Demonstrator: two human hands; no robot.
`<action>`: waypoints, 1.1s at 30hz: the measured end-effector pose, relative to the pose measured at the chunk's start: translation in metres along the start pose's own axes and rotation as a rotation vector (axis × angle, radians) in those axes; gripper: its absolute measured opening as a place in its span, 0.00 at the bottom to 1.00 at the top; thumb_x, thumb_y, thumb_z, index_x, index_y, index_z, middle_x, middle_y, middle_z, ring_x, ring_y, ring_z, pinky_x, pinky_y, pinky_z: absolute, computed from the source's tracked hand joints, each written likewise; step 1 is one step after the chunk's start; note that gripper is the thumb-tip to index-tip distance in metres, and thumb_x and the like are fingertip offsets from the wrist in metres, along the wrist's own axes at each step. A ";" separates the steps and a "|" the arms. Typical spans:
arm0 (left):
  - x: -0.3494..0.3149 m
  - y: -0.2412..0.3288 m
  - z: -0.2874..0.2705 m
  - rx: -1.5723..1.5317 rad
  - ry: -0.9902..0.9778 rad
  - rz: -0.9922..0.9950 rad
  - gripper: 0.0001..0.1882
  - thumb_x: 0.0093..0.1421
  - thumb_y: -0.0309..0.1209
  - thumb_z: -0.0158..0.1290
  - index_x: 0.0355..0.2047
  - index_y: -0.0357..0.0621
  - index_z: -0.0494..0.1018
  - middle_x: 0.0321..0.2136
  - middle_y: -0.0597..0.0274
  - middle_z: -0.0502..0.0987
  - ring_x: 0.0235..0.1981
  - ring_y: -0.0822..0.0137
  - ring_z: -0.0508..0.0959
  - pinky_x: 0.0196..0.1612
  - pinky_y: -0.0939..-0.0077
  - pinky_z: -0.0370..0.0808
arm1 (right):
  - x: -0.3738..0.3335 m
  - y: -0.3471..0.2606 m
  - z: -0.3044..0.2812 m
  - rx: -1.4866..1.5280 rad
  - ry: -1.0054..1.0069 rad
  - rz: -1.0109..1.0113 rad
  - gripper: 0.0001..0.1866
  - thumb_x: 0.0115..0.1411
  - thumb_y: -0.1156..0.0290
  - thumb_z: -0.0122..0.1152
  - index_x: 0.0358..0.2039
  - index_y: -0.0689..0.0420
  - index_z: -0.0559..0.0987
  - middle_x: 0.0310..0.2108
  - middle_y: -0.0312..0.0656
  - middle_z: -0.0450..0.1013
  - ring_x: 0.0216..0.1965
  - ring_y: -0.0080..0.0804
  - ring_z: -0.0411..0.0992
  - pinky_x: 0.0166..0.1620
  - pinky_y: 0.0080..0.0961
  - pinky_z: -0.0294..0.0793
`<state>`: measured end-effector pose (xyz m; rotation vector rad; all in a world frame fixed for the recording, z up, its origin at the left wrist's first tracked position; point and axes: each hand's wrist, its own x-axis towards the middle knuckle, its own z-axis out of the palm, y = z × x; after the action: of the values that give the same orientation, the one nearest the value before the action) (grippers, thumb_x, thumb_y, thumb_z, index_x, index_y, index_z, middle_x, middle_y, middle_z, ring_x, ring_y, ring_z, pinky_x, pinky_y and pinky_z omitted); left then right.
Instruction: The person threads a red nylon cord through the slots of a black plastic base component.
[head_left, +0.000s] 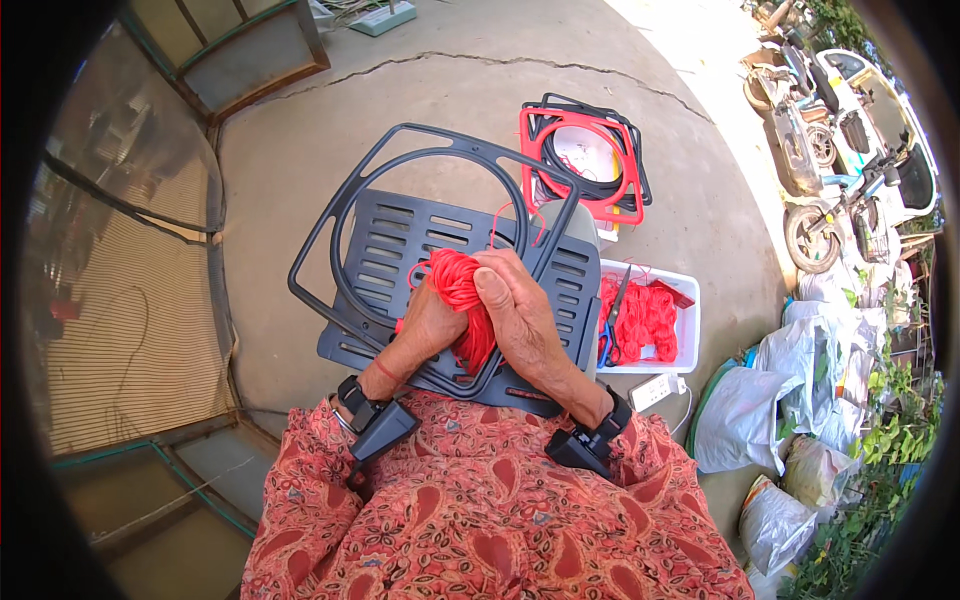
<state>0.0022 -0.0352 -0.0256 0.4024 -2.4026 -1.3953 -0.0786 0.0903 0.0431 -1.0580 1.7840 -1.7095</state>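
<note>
A bundle of red cord (456, 282) is held in front of me over my lap, with its looped end up and loose strands hanging below. My left hand (432, 322) is closed around the bundle from the left. From the right, my right hand (517, 312) is closed on it too, thumb pressed along the strands. Behind my hands a black plastic frame (345, 205) with a round ring inside leans across a dark grey slotted board (395, 235). Thin red strands run up near the frame's right side. The palms and some fingertips are hidden.
Right of the board stands a white bin (687, 335) with red cord skeins (645, 322) and scissors (616, 310). A white power strip (655, 390) lies below it. Red and black frames (625, 170) are stacked farther off. Full sacks (750, 415) and parked scooters (812, 238) line the right side.
</note>
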 end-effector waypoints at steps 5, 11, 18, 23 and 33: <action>-0.006 0.005 -0.004 -0.116 0.091 0.051 0.15 0.50 0.39 0.60 0.33 0.42 0.76 0.29 0.50 0.79 0.33 0.52 0.79 0.33 0.62 0.73 | -0.007 -0.001 0.002 -0.227 -0.120 -0.211 0.23 0.61 0.59 0.59 0.51 0.62 0.70 0.48 0.47 0.67 0.53 0.45 0.63 0.57 0.33 0.57; 0.004 0.011 -0.005 -0.070 -0.009 -0.106 0.15 0.55 0.38 0.55 0.21 0.37 0.73 0.13 0.53 0.70 0.16 0.58 0.72 0.23 0.66 0.66 | -0.014 -0.006 -0.014 0.387 0.010 0.128 0.16 0.62 0.62 0.59 0.41 0.63 0.73 0.29 0.37 0.74 0.32 0.30 0.73 0.39 0.26 0.72; 0.003 0.027 -0.016 -0.175 -0.105 -0.221 0.18 0.63 0.35 0.50 0.18 0.38 0.70 0.11 0.71 0.64 0.16 0.81 0.62 0.20 0.78 0.58 | -0.079 -0.036 -0.171 0.835 0.296 0.183 0.13 0.65 0.66 0.53 0.24 0.54 0.65 0.15 0.29 0.58 0.14 0.17 0.58 0.18 0.18 0.62; 0.005 0.031 -0.018 -0.235 -0.125 -0.262 0.17 0.60 0.36 0.52 0.19 0.36 0.70 0.10 0.62 0.63 0.14 0.75 0.63 0.19 0.71 0.60 | -0.159 -0.036 -0.242 0.361 0.521 0.423 0.11 0.60 0.68 0.59 0.24 0.56 0.68 0.13 0.28 0.59 0.11 0.16 0.56 0.14 0.15 0.54; 0.006 0.028 -0.018 -0.324 -0.142 -0.295 0.18 0.62 0.35 0.50 0.17 0.38 0.69 0.09 0.69 0.64 0.12 0.79 0.64 0.16 0.77 0.59 | -0.080 -0.039 -0.115 0.164 0.191 0.656 0.17 0.52 0.75 0.64 0.43 0.60 0.74 0.21 0.31 0.69 0.15 0.16 0.62 0.20 0.18 0.62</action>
<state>0.0020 -0.0384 0.0080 0.6075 -2.2299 -1.9660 -0.1099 0.2270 0.0818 -0.1950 1.7917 -1.5247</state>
